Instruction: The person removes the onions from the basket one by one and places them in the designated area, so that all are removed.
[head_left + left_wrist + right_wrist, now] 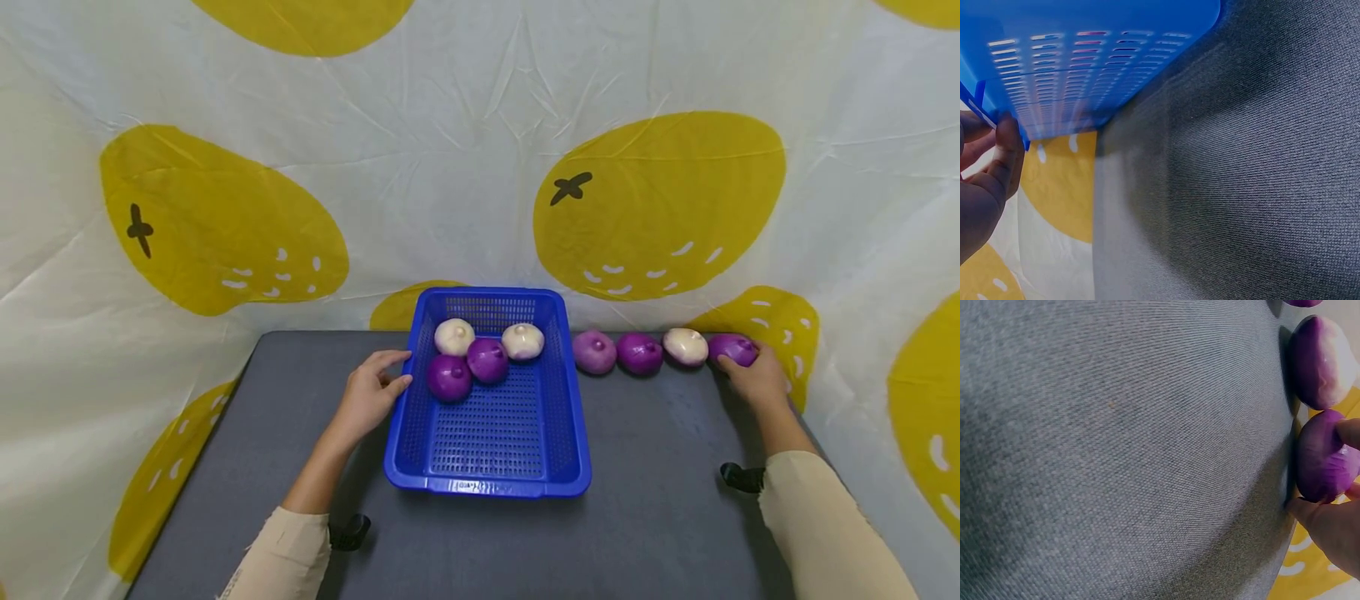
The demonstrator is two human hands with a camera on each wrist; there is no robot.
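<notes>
Onion at the row's end, basket steadied

Fingers of our right hand (pixel 759 377) curl round the purple onion (pixel 732 348) at the far right of the row, at the back edge of the grey table (pixel 660 500). The right wrist view shows fingertips (pixel 1349 432) on the top of that onion and more of the hand beneath it, so we judge the grip begun but not yet a lift. To do it well we would wrap the fingers under the round body, since the skin looks smooth and could slip, and raise it straight up so it does not knock the white onion (pixel 686 347) just beside it. Further left lie two more purple ones (pixel 639 353).

Our left hand (pixel 371 396) sits against the left wall of the blue basket (pixel 487 479), thumb and fingers pinching the rim, as the left wrist view shows (pixel 1009 144). Holding it firm there should keep the basket from sliding. Inside, at the far end, four onions (pixel 487 358) lie touching. Both forearms reach forward, sleeves low over the table, wrists fairly flat.
</notes>
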